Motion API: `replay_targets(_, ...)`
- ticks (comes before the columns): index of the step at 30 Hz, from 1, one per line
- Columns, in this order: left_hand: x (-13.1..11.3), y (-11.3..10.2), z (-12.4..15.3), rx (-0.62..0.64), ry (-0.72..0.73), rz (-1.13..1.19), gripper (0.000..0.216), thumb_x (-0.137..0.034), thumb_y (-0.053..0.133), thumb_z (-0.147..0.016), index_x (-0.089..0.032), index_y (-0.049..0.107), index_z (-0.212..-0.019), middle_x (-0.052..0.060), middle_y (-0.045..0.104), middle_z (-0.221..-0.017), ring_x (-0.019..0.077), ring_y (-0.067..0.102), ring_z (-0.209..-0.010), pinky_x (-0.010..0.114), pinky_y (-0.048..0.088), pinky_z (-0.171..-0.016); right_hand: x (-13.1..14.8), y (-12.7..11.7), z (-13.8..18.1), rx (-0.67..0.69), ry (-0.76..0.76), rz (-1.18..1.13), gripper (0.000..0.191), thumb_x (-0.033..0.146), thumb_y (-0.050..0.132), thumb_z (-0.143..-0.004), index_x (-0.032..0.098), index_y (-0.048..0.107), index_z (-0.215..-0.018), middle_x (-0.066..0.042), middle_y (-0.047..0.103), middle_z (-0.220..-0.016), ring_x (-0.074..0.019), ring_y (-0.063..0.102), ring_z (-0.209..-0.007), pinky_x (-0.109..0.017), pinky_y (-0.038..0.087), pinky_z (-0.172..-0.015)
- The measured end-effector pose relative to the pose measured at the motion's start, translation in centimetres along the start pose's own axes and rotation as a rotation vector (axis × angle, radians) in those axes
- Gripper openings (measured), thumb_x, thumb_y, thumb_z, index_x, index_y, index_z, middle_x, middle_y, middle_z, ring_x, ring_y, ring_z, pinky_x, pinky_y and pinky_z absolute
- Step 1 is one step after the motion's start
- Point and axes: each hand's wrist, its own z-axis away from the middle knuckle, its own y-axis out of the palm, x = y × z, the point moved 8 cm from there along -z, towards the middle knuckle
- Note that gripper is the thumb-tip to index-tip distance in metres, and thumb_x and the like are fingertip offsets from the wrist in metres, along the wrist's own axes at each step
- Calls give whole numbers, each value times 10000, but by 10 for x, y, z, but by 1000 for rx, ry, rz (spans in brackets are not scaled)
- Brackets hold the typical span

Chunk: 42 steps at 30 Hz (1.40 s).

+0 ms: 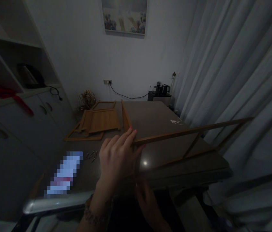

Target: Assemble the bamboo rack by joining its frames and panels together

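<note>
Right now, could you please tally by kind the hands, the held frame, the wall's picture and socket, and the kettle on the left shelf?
Hands, left hand and right hand: 2
Held frame: 1
Picture: 1
Socket: 1
Kettle: 1
Total: 6

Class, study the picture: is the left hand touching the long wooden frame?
Touching. The head view shows the left hand holding the near end of the long wooden frame, its thumb below the top rail.
</note>
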Motion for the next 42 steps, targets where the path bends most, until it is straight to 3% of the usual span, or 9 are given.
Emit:
replay_targets(9,1,2,1,-9,7,0,423,-489,562,-863,-230,624,-1192,26,686,-1192,224,678,-833,396,433,-691,2,-5,0,-66,75,-16,277,404,524,-924,205,617,-1092,-50,705,-985,-194,666,-922,-275,519,-827)
replay_targets(13,1,1,0,23,-10,6,410,-458,589,-851,-224,624,-1186,25,684,-1196,231,675,-846,401,433,-692,12,-5,0,-130,-82,90,231,295,511,-922,209,619,-1108,-70,703,-1030,-204,669,-938,-303,523,-847)
replay_targets(17,0,0,0,63,-27,14,419,-425,623,-830,-242,609,-1207,28,668,-1227,248,662,-871,411,424,-697,24,2,3,-104,-296,254,268,195,449,-936,257,640,-1113,-64,709,-1045,-221,666,-966,-367,518,-887)
replay_targets(22,-1,1,2,82,-33,22,431,-402,622,-835,-241,588,-1234,30,653,-1253,253,644,-875,424,422,-701,21,6,7,-105,-361,344,305,215,414,-956,273,645,-1147,-65,724,-965,-240,680,-906,-429,528,-883)
replay_targets(28,0,0,3,86,-44,18,428,-389,629,-838,-248,578,-1238,13,653,-1253,252,630,-878,422,418,-699,4,-2,0,-96,-149,90,228,323,543,-920,224,623,-1108,-72,721,-1014,-211,691,-916,-300,545,-805)
replay_targets(35,-1,1,3,95,-47,-5,431,-394,622,-844,-254,565,-1248,-12,640,-1271,254,618,-903,414,414,-713,-11,11,-1,14,125,-214,357,531,580,-866,178,619,-909,2,645,-644,-151,619,-573,-234,482,-546)
replay_targets(38,-1,2,5,94,-46,-7,420,-395,616,-849,-259,566,-1243,-20,644,-1266,246,613,-900,409,403,-704,-12,10,0,2,168,-287,384,570,603,-834,186,614,-817,-4,642,-688,-157,620,-642,-250,494,-623)
replay_targets(42,-2,1,6,75,-40,-10,406,-394,603,-858,-263,569,-1241,-25,645,-1264,242,605,-900,403,391,-694,-6,3,2,-21,192,-284,485,638,472,-875,195,634,-760,-26,653,-747,-178,624,-736,-278,496,-731)
